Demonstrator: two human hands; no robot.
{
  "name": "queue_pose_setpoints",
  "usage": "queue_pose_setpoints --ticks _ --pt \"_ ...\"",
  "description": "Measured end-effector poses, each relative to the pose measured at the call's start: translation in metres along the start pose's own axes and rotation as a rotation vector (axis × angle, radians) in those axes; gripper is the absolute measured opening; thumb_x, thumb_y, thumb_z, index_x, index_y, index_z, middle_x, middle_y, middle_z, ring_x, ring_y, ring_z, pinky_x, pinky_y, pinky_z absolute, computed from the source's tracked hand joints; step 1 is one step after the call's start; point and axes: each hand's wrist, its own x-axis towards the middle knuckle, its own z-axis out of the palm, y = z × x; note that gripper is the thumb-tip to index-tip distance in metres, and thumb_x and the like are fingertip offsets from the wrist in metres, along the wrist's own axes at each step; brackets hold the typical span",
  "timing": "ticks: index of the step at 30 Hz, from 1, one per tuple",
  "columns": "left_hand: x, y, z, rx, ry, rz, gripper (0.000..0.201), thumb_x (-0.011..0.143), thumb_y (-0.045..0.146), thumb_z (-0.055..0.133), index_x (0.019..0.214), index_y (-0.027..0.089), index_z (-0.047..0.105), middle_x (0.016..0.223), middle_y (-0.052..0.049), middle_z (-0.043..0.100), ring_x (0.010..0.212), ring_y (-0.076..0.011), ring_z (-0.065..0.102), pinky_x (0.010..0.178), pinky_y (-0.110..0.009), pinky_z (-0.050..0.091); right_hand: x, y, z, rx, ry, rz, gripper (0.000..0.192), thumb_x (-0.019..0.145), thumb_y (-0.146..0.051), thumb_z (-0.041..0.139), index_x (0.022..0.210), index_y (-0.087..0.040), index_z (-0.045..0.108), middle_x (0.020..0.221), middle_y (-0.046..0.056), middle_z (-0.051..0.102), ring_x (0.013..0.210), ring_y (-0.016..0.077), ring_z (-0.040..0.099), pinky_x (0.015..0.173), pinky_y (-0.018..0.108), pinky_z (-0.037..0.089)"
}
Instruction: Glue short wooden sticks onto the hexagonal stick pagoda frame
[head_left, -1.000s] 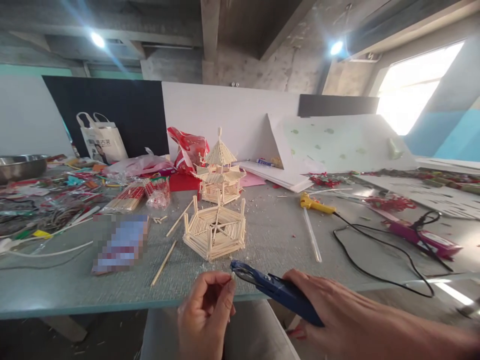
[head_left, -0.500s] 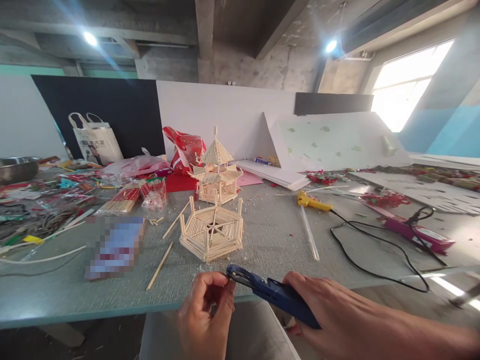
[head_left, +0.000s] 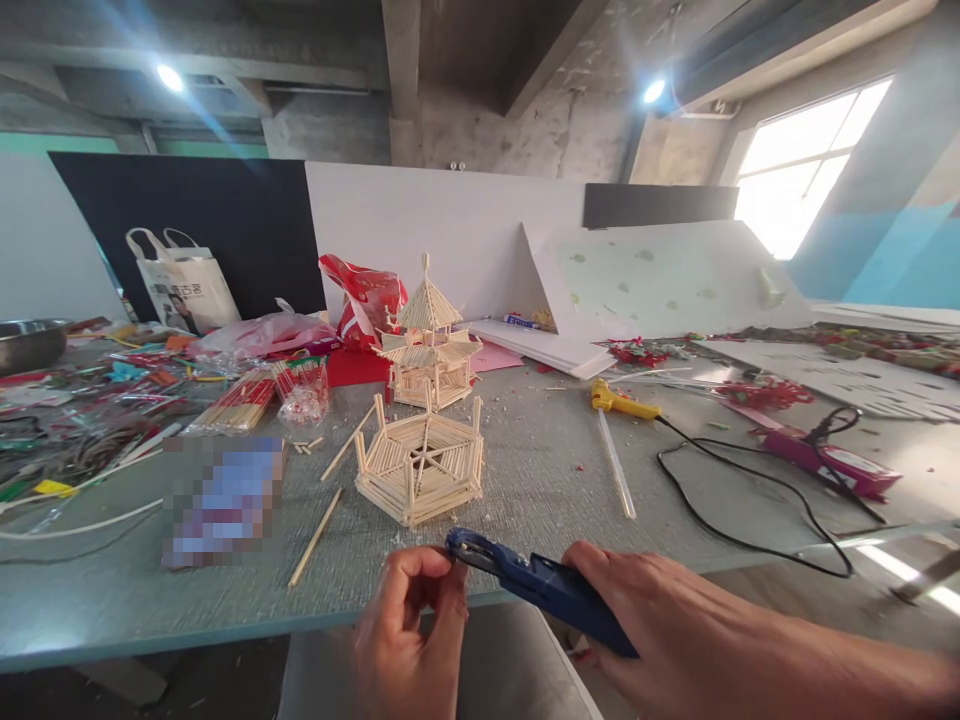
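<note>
My right hand (head_left: 645, 615) is wrapped round the handles of a dark blue hand cutter (head_left: 551, 590), whose head points left. The cutter's tip meets the fingertips of my left hand (head_left: 412, 630). Thumb and forefinger of that hand are pinched together; whatever lies between them is too small or hidden to make out. Just beyond the hands stands a hexagonal base of wooden sticks (head_left: 420, 470) with short upright posts at its corners. Behind it is a small stick pagoda (head_left: 427, 345) with a pointed roof. Two loose sticks (head_left: 316, 537) lie left of the base.
A yellow glue gun (head_left: 626, 402) with a clear glue stick lies to the right, its black cord looping towards a magenta power strip (head_left: 832, 465). Bundled sticks (head_left: 238, 398) and a blurred flat object (head_left: 225, 500) are on the left. The table's front edge (head_left: 225, 635) runs near my hands.
The whole view has shifted slightly, so things on the table appear a little farther left. Both hands and the cutter keep nearly the same pose.
</note>
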Motion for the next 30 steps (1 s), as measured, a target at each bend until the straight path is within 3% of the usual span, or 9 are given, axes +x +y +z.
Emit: queue_pose_setpoints --ticks 4,9,13,16,22,30 --pt "0.003 -0.005 0.0 0.028 0.032 0.053 0.019 0.07 0.04 0.063 0.069 0.023 0.056 0.059 0.003 0.06 0.051 -0.0111 0.057 0.053 -0.021 0.047 0.002 0.0 0.0 -0.007 0.003 0.003 0.013 0.068 -0.022 0.054 0.081 -0.017 0.057 0.073 0.006 0.062 0.069 0.0222 0.061 0.06 0.031 0.041" --pt "0.008 -0.013 -0.003 0.077 -0.059 0.18 0.016 0.07 0.035 0.064 0.067 0.022 0.056 0.059 0.002 0.063 0.048 -0.0122 0.059 0.051 -0.022 0.049 0.008 0.004 0.008 0.015 -0.005 -0.008 0.008 0.066 -0.018 0.053 0.075 -0.018 0.054 0.06 0.003 0.059 0.054 0.0176 0.057 0.048 0.025 0.029" --pt "0.004 -0.005 0.002 0.184 0.064 0.244 0.015 0.07 0.033 0.064 0.066 0.023 0.055 0.056 0.003 0.061 0.047 -0.0114 0.058 0.049 -0.02 0.046 0.01 0.007 0.01 0.023 -0.027 0.017 0.006 0.07 -0.023 0.051 0.073 -0.018 0.054 0.056 0.003 0.056 0.046 0.0143 0.052 0.042 0.022 0.027" --pt "0.0 0.004 0.008 0.144 0.135 0.239 0.016 0.072 0.035 0.063 0.066 0.023 0.053 0.053 0.004 0.058 0.044 -0.0099 0.055 0.047 -0.019 0.046 0.007 0.002 0.0 0.005 -0.022 0.005 0.009 0.071 -0.025 0.051 0.074 -0.018 0.056 0.06 0.004 0.057 0.05 0.0157 0.054 0.044 0.023 0.032" --pt "-0.001 0.005 0.009 0.03 0.144 0.182 0.018 0.07 0.038 0.063 0.069 0.022 0.056 0.056 0.004 0.061 0.047 -0.0091 0.057 0.051 -0.018 0.048 -0.004 -0.012 -0.023 -0.042 -0.036 0.008 0.015 0.069 -0.018 0.053 0.081 -0.018 0.062 0.069 0.006 0.061 0.062 0.0177 0.06 0.056 0.026 0.041" --pt "0.002 -0.002 0.011 0.072 0.242 0.29 0.016 0.07 0.038 0.063 0.067 0.024 0.056 0.064 0.0 0.066 0.057 -0.0144 0.064 0.051 -0.021 0.05 -0.001 -0.014 -0.017 -0.122 0.082 -0.06 0.011 0.063 -0.013 0.053 0.071 -0.018 0.06 0.058 0.004 0.059 0.054 0.0178 0.059 0.047 0.023 0.035"
